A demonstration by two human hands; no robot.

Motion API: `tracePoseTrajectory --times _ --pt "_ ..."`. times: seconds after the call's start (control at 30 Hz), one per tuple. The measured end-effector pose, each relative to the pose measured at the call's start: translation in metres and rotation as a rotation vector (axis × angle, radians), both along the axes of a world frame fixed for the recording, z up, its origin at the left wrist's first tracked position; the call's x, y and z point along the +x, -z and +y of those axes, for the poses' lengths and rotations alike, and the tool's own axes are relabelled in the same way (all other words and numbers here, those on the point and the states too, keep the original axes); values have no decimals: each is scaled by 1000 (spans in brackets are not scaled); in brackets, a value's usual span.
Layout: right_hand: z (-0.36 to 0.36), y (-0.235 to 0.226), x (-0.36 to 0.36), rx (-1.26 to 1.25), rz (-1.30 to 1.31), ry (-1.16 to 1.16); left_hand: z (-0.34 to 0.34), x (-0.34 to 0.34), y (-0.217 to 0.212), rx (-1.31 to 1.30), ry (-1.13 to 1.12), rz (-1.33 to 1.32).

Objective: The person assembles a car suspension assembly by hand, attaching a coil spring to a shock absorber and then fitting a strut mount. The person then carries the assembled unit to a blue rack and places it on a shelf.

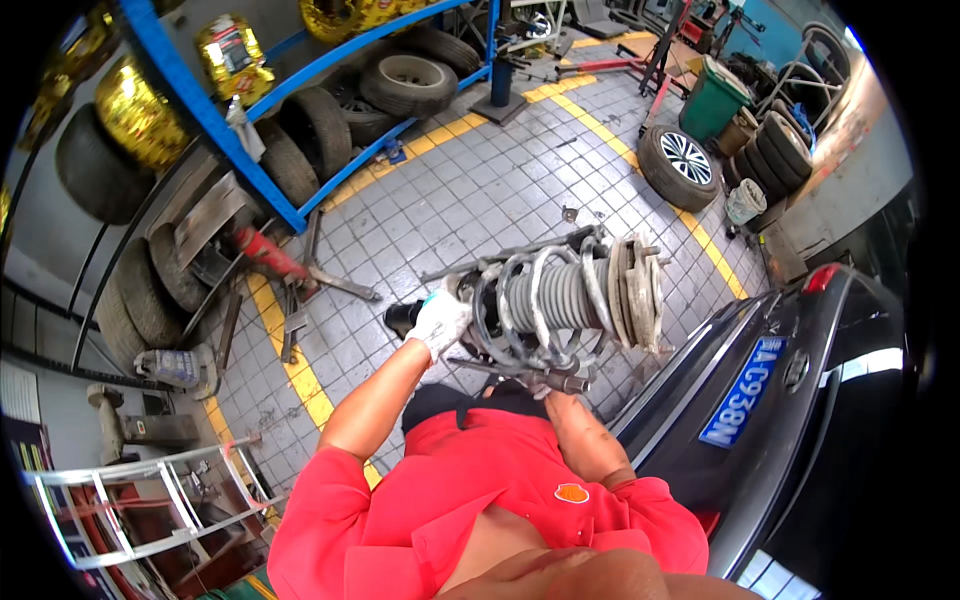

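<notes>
A car strut with a thick coil spring (545, 305) and a grey ribbed rubber boot (550, 298) lies sideways in front of my body. Its rusty round top mount (635, 295), with studs sticking out, faces right. My left hand (441, 322), in a white glove, is closed round the strut's left end. A long dark rod (515, 255) runs along the far side of the spring. On the near side is a metal piece with a round socket-like end (562, 382). My right forearm (585, 430) reaches under that piece; it hides the right hand's fingers.
At right stands a dark car (760, 400). A red jack-like tool (275, 255) is on the left by a blue tyre rack (190, 90). An aluminium ladder (150, 505) is lower left. A wheel (680, 165) and a green bin (714, 98) stand far right.
</notes>
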State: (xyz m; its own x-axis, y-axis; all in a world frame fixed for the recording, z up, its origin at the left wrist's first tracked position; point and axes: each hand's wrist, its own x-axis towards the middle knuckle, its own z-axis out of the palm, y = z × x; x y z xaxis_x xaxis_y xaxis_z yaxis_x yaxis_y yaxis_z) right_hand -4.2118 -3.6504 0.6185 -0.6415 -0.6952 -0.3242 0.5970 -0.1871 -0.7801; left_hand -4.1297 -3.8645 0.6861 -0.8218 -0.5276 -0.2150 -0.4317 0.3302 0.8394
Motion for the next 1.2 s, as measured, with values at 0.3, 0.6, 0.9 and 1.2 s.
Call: tracePoseTrajectory --times 0.3,0.6,0.9,1.2 --pt "-69 -23 -435 64 36 150 -81 -446 -16 30 93 41" --pt "-116 -14 -835 87 32 330 -139 -899 13 39 317 81" --pt "-192 24 -1264 200 44 222 -218 -1310 58 170 255 186" --pt "-338 60 -1562 316 21 -10 -335 -1583 205 372 121 133"
